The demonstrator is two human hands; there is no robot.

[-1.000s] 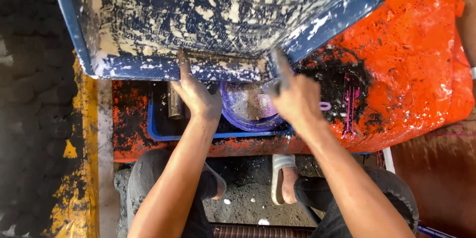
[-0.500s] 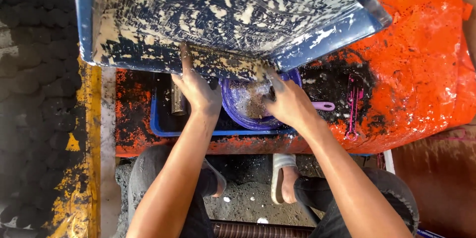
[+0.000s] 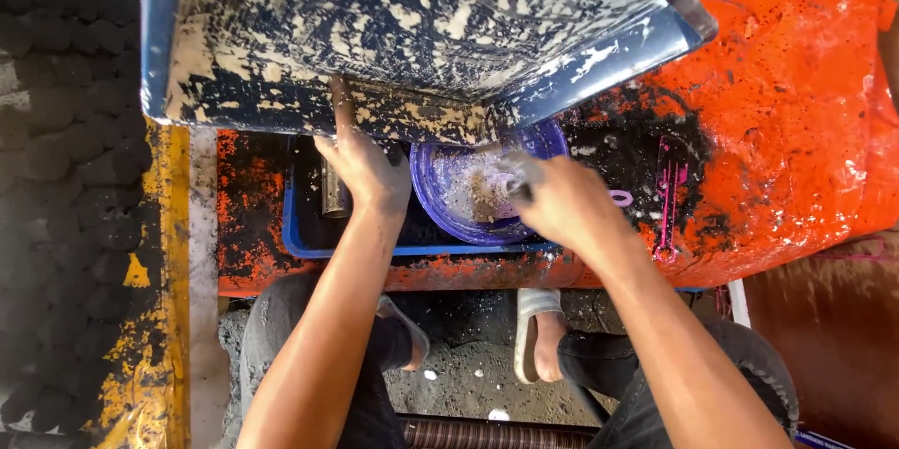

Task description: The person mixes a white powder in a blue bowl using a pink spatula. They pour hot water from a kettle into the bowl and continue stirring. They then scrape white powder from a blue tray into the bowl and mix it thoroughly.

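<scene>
Head view. Surface: an orange sack smeared with black powder, spread over a low stand; below it, gritty grey ground with my sandalled foot. At left, a yellow painted edge and a heap of black briquettes.

Blue tray, large, tilted, caked with pale and black residue, fills the top; its upper part is cut off. My left hand rests spread against its lower rim, forefinger pointing up.

Purple bowl, half hidden under the tray, sits in a shallow blue bin and holds pale powder. My right hand hovers over the bowl, blurred, closed around a small dusty thing I cannot make out.

A purple printed mark, narrow and upright, shows on the sack right of the bowl.
</scene>
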